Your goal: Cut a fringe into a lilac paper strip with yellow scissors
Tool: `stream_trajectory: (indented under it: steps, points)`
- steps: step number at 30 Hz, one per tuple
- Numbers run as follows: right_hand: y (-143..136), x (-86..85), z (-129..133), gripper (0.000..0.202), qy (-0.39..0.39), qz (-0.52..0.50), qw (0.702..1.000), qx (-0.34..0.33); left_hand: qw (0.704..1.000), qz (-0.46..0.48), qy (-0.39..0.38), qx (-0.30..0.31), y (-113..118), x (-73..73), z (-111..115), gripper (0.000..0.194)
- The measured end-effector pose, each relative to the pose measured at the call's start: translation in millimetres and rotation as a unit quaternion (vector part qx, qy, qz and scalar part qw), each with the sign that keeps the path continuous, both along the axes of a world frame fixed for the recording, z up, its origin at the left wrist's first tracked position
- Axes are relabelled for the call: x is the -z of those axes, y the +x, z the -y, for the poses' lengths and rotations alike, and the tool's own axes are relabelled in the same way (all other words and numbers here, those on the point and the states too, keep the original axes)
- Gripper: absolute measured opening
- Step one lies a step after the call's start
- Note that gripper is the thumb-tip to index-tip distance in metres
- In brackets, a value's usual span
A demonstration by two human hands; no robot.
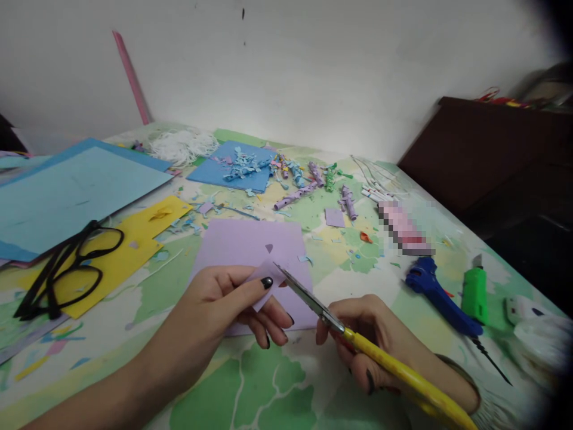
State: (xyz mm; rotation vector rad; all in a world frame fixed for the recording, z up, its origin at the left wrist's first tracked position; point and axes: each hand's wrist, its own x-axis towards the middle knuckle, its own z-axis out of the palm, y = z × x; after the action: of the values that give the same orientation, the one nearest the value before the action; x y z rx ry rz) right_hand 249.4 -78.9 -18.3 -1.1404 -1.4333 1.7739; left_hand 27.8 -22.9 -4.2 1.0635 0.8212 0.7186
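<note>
My left hand [228,304] pinches a small piece of purple paper [264,286] between thumb and fingers. In my right hand [371,334] is a pair of scissors [380,358] with yellow handles, its blades pointing up and left. The blade tips reach the right edge of the small piece; whether they are cutting into it I cannot tell. Beneath both lies a larger purple sheet [250,239] on the table, with a tiny dark purple scrap [268,248] on it. The fingers of the right hand are partly hidden by the scissors.
Black glasses [80,269] rest on yellow sheets [134,263] at left, near large blue sheets [80,185]. Fringed paper rolls [295,196] and white string [183,146] lie toward the wall. On the right are a blue-handled tool [443,298] and a green cutter [474,292].
</note>
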Motion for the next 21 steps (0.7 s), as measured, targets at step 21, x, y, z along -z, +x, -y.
stream_trajectory:
  steps: [21]
  points:
    - [-3.3, 1.4, 3.2, 0.053, 0.015, 0.004, 0.999, 0.028, 0.999, 0.025, -0.037, -0.011, 1.8, -0.9, 2.1, 0.023]
